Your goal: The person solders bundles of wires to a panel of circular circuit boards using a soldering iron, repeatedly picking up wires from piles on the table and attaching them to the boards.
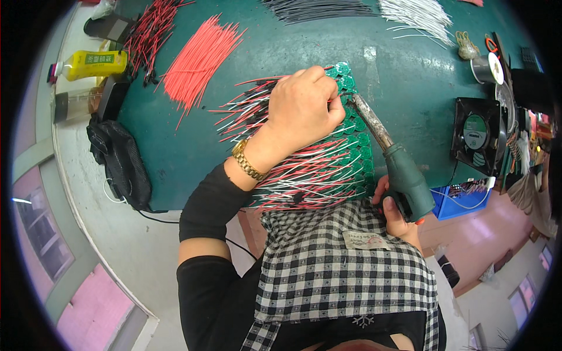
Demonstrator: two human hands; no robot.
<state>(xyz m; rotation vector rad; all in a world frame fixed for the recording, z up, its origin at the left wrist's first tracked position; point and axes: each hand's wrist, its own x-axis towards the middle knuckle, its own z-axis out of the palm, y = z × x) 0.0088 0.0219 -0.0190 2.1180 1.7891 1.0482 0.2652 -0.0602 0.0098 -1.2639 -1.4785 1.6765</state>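
Note:
My left hand lies over the upper part of a sheet of small round green circuit boards, its thumb and forefinger pinched together. A thin dark line, apparently a wire, shows between those fingertips and the iron; the rest of it is hidden. My right hand is closed around the green handle of a soldering iron. The iron leans up and left, its tip close beside my left fingertips at the boards. Red, white and black wires fan out leftward from the boards, partly under my left hand and wrist.
Bundles of red wires, black wires and white wires lie along the far side of the green mat. A yellow bottle and black pouch stand left. Rightward are a solder spool, fan and blue bin.

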